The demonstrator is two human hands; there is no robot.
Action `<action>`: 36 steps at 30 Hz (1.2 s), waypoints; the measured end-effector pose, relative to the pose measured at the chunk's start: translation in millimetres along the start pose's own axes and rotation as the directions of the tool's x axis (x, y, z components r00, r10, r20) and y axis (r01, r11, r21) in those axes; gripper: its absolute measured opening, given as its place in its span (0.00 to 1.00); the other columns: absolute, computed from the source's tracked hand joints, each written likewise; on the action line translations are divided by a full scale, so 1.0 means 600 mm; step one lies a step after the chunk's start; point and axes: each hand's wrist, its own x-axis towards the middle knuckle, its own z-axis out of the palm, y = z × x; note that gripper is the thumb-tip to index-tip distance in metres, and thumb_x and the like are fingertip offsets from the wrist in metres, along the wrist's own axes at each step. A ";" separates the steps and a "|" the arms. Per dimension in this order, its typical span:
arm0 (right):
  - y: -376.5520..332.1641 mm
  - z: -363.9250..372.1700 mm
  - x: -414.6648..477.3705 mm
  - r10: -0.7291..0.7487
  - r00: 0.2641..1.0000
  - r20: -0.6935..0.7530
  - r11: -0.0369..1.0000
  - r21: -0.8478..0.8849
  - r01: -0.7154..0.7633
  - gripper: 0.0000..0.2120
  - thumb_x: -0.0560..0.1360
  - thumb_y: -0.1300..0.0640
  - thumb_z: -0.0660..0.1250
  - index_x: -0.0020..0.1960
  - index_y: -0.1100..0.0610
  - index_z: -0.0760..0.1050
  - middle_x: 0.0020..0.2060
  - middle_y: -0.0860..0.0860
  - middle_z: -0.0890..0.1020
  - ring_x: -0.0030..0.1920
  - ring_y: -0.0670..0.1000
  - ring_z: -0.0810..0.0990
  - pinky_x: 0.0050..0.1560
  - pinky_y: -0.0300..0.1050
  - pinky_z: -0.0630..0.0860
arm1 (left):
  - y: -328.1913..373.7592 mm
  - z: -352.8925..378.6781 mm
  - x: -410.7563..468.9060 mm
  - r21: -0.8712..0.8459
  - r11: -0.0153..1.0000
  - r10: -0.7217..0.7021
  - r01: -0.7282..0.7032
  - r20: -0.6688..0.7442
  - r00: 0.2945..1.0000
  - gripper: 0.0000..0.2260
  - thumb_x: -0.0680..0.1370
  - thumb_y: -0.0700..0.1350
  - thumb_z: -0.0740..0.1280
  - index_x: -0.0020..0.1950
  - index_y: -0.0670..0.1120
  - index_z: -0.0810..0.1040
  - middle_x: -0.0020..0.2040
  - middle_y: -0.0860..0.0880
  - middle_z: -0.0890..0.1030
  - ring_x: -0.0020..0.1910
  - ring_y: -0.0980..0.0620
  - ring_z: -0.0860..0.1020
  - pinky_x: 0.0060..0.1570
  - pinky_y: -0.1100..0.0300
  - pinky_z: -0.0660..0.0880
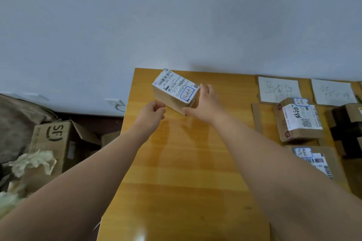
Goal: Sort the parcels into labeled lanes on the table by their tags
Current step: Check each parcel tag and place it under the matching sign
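Head view: at the counter (186, 162), a small tagged parcel (176, 90) sits near the far left corner, well apart from the paper lane labels (279, 89) and sorted parcels (299, 119) at right. Our right hand (205, 101) lies straight-fingered against its right side. Our left hand (151, 112) curls just beside its near edge, and we cannot tell if it has any hold. A sideways nudge could, we judge, tip it over the counter's left edge.

Looks forward and down from the head, close over the wooden table (186, 172). Faces the wall (176, 15) at twelve o'clock.
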 end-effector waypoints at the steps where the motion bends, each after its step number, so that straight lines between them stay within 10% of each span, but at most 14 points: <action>1: -0.005 -0.001 0.009 -0.004 1.000 0.011 1.000 0.011 0.003 0.55 0.68 0.40 0.73 0.78 0.59 0.43 0.78 0.57 0.48 0.77 0.57 0.47 0.75 0.52 0.51 | -0.001 0.002 0.001 -0.022 1.000 -0.011 0.011 -0.001 1.000 0.07 0.80 0.44 0.60 0.57 0.48 0.75 0.53 0.51 0.79 0.49 0.53 0.79 0.54 0.54 0.74; 8: -0.008 0.006 0.038 -0.066 0.997 0.049 0.995 0.082 0.062 0.58 0.68 0.49 0.76 0.78 0.53 0.34 0.79 0.50 0.44 0.77 0.57 0.47 0.74 0.53 0.52 | -0.012 0.014 -0.012 -0.084 0.994 -0.067 0.068 0.021 0.998 0.08 0.80 0.46 0.61 0.58 0.48 0.74 0.54 0.49 0.79 0.49 0.52 0.79 0.58 0.50 0.75; 15: -0.008 -0.010 0.040 -0.085 0.996 -0.010 0.993 -0.077 0.084 0.40 0.63 0.50 0.77 0.67 0.57 0.59 0.63 0.53 0.65 0.63 0.54 0.67 0.56 0.48 0.73 | 0.016 0.027 -0.031 -0.065 0.996 -0.068 0.069 0.019 0.998 0.10 0.80 0.47 0.61 0.61 0.47 0.73 0.54 0.49 0.77 0.52 0.50 0.78 0.58 0.51 0.75; 23: 0.070 -0.037 -0.097 0.068 0.990 -0.121 0.896 0.444 -0.007 0.37 0.62 0.50 0.77 0.60 0.52 0.55 0.58 0.48 0.72 0.54 0.49 0.75 0.46 0.43 0.77 | 0.090 0.078 -0.096 -0.372 0.904 -0.203 0.208 0.054 0.978 0.41 0.71 0.64 0.69 0.77 0.53 0.54 0.74 0.47 0.64 0.69 0.44 0.68 0.62 0.45 0.74; 27: 0.056 -0.129 -0.178 0.019 0.857 -0.515 0.846 0.465 0.261 0.39 0.61 0.44 0.80 0.57 0.51 0.55 0.53 0.44 0.71 0.51 0.42 0.74 0.39 0.29 0.71 | 0.212 0.106 -0.149 -0.504 0.864 0.073 -0.008 0.111 0.991 0.43 0.72 0.59 0.71 0.78 0.55 0.48 0.70 0.49 0.70 0.66 0.46 0.71 0.57 0.45 0.74; 31: 0.072 -0.203 -0.250 -0.062 0.665 -0.744 0.810 0.352 0.470 0.42 0.61 0.47 0.80 0.62 0.56 0.56 0.59 0.52 0.71 0.56 0.50 0.76 0.48 0.45 0.79 | 0.298 0.118 -0.222 -0.498 0.834 0.355 -0.238 0.152 0.923 0.37 0.74 0.52 0.71 0.77 0.53 0.54 0.54 0.53 0.82 0.55 0.52 0.80 0.54 0.49 0.77; 36: 0.112 -0.251 -0.340 -0.177 0.516 -0.838 0.818 0.166 0.550 0.44 0.60 0.43 0.75 0.67 0.57 0.57 0.61 0.53 0.68 0.61 0.52 0.72 0.55 0.48 0.78 | 0.316 0.152 -0.311 -0.506 0.759 0.549 -0.410 0.159 0.821 0.33 0.73 0.49 0.72 0.74 0.51 0.60 0.57 0.51 0.82 0.55 0.52 0.82 0.58 0.48 0.76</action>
